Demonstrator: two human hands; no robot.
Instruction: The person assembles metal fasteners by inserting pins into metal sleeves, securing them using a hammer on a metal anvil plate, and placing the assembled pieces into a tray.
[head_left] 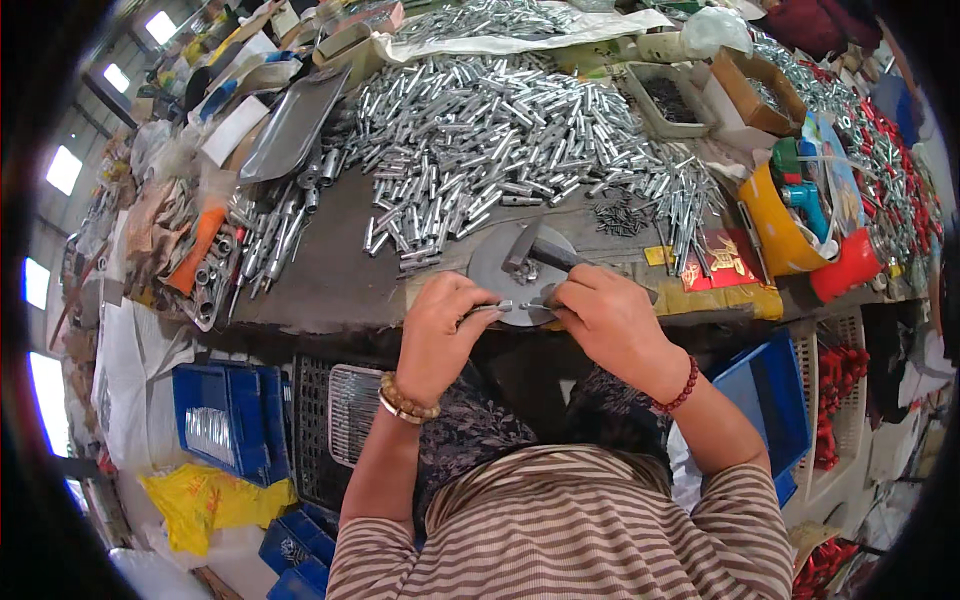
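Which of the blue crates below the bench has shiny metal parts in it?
The blue crate at lower left, beside the yellow bag: silvery pieces show inside. The blue crate at right, past the right hand, shows only its wall.

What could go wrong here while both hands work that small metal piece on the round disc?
The left hand and right hand pinch a small metal piece close under the hammer, so fingers could get struck. The round metal disc sits at the bench edge; the piece could drop off.
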